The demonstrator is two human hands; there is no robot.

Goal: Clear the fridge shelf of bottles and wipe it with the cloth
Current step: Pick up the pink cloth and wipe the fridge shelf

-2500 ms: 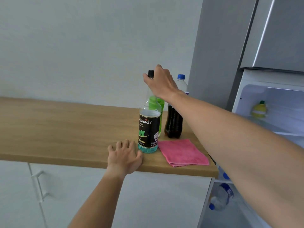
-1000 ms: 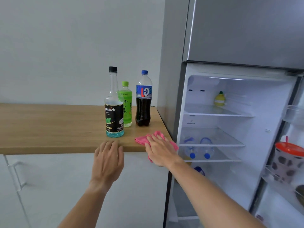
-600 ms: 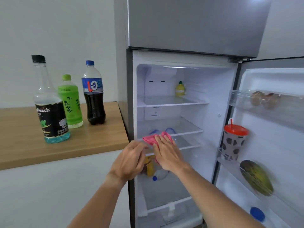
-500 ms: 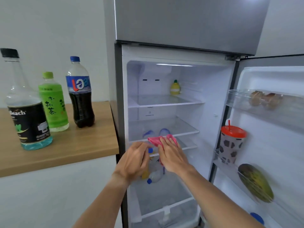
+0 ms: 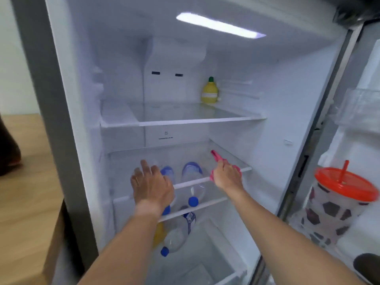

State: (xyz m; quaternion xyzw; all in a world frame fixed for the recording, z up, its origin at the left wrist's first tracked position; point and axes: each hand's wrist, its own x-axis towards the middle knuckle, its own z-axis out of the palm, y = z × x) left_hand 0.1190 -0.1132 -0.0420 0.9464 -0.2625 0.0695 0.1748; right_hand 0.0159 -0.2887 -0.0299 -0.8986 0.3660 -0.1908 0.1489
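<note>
The open fridge fills the view. Its middle glass shelf (image 5: 236,159) carries no bottles on top. My right hand (image 5: 227,176) grips the pink cloth (image 5: 216,156) and presses it on the right front part of that shelf. My left hand (image 5: 152,185) rests flat, fingers spread, on the left front of the same shelf. Clear water bottles with blue caps (image 5: 194,188) lie under the glass on the shelf below. A small yellow lemon-shaped bottle (image 5: 209,91) stands at the back right of the top shelf (image 5: 195,120).
Another blue-capped bottle (image 5: 176,235) lies in the bottom drawer beside something yellow. The fridge door at right holds a cup with an orange lid and straw (image 5: 339,204). The wooden counter (image 5: 22,182) sits left of the fridge; a dark bottle base shows at its edge.
I have moved close to the fridge. Both hands went from the shelf's front edge onto it: the right one carried the pink cloth to the right side, the left one spread flat.
</note>
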